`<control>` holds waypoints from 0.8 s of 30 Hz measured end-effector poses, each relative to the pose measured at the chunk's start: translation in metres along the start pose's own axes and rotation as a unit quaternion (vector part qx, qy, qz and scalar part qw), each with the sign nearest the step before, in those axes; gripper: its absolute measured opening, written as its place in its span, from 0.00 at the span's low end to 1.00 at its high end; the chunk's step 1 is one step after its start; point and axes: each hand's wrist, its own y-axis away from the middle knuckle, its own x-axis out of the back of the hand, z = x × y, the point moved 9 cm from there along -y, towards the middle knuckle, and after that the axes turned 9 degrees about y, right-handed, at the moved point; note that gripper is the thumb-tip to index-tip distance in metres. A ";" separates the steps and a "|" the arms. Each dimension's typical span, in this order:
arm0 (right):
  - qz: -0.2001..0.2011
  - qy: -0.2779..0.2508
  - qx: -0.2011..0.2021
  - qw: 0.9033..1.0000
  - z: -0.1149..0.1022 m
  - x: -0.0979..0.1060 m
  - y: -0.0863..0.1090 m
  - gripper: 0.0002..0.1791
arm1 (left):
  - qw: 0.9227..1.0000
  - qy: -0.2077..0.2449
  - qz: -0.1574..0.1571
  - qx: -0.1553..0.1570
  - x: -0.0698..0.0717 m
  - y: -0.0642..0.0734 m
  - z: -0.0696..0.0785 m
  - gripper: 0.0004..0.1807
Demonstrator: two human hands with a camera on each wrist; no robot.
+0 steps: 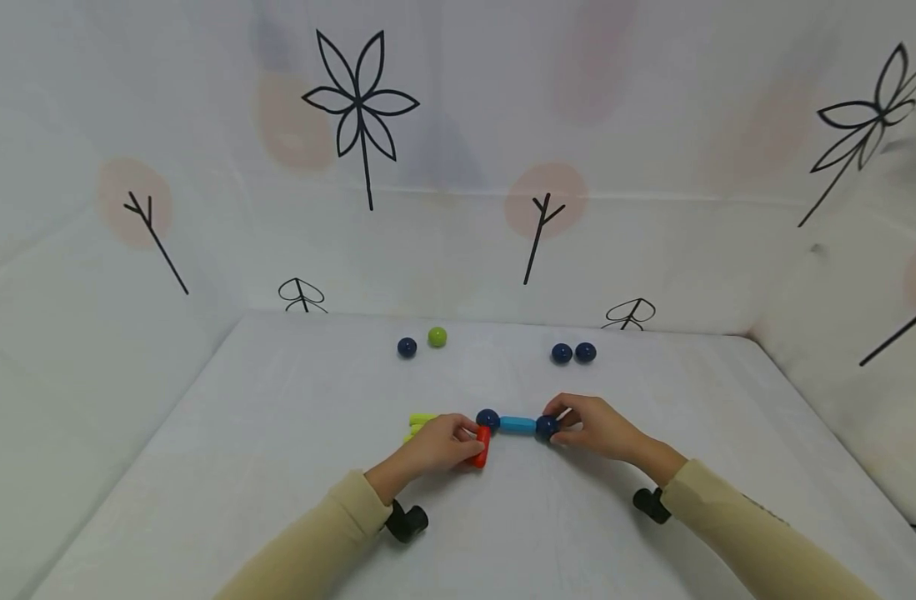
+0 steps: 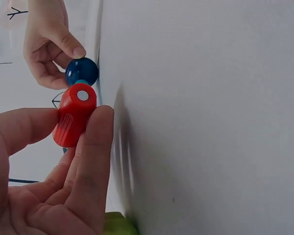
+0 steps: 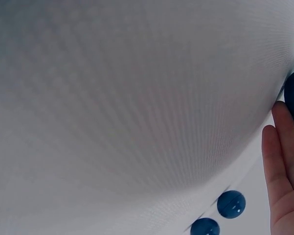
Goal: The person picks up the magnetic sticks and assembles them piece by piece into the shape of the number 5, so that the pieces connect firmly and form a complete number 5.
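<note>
My left hand (image 1: 448, 442) pinches a red rod (image 1: 483, 448) between thumb and fingers. A round silver spot shows on the rod's end in the left wrist view. The rod's far end is at a dark blue ball (image 1: 488, 418); whether they touch I cannot tell. From that ball a light blue rod (image 1: 518, 426) runs right to a second dark blue ball (image 1: 546, 427). My right hand (image 1: 596, 427) holds this second ball with thumb and fingers. Yellow-green rods (image 1: 422, 419) lie beside my left hand, partly hidden by it.
Toward the back of the white table (image 1: 337, 392) rest a dark blue ball (image 1: 407, 347) and a green ball (image 1: 437, 337). Two more dark blue balls (image 1: 562, 353) sit side by side farther right. A patterned white cloth (image 1: 442, 250) rises behind the table.
</note>
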 end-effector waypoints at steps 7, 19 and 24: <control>0.002 0.006 -0.002 1.000 0.001 0.000 0.000 0.16 | 0.999 0.038 -0.004 0.019 -0.008 0.000 -0.004 0.18; -0.002 0.002 0.005 1.000 0.000 0.000 0.000 0.16 | 0.996 0.083 0.010 0.031 -0.010 -0.002 -0.004 0.33; -0.004 0.007 -0.002 1.000 0.000 0.000 -0.001 0.17 | 0.996 0.083 -0.002 0.036 -0.011 -0.006 -0.004 0.36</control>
